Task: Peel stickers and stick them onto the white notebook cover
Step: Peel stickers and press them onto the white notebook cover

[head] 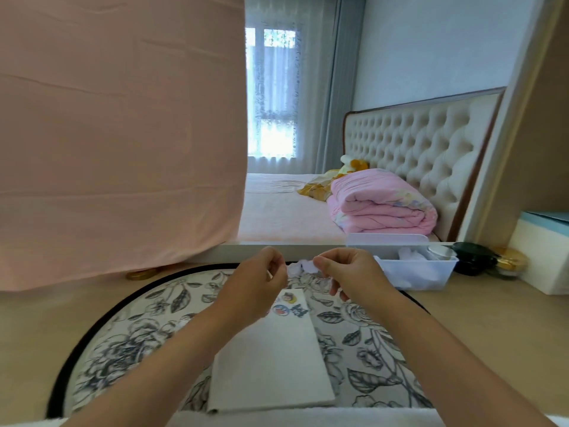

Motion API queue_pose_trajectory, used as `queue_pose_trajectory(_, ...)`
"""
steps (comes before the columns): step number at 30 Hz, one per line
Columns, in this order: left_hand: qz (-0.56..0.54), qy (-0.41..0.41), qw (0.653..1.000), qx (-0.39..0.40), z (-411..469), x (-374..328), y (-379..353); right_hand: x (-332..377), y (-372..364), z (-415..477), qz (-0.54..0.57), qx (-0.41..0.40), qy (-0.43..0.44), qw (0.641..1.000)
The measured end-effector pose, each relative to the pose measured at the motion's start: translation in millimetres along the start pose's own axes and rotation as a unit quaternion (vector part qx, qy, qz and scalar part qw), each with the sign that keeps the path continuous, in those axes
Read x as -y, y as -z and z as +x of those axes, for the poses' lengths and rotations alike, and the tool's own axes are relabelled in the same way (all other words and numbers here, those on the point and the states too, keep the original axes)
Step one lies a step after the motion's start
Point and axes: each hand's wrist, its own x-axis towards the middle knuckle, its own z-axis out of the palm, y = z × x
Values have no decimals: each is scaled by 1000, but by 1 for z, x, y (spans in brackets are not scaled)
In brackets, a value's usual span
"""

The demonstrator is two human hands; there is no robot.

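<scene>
White notebook (271, 362): lies flat on the floral round mat (123, 340), nearest the viewer; a few coloured stickers (291, 305) on its far end.
Desk (30, 318): light wood, carries the mat.
Clear plastic bin (421, 272): right of the hands, on the desk.
Left hand (261, 272): raised above the notebook's far end, grip pinched; what it pinches cannot be made out.
Right hand (348, 272): level with the left, grip pinching a small white sticker piece (303, 268) between the two hands.
</scene>
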Motion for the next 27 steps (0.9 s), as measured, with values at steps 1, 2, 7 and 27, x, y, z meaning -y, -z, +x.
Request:
queue_pose_trajectory(1, -2, -3, 1000, 4, 4, -3, -7, -3, 12, 3, -10, -21, 6, 1000)
queue_pose_trajectory(2, 1, -8, 1000, 8, 9, -5, -14, -6, 23, 7, -24, -45, 14, 999)
queue_pose_trajectory(7, 8, -20, 1000, 17, 26, -15, -41, -22, 76, 31, -209, -191, 63, 957)
queue_pose_trajectory(27, -286, 181, 938, 71, -5, -5, 3, 13, -10, -10, -272, 48, 218, 936)
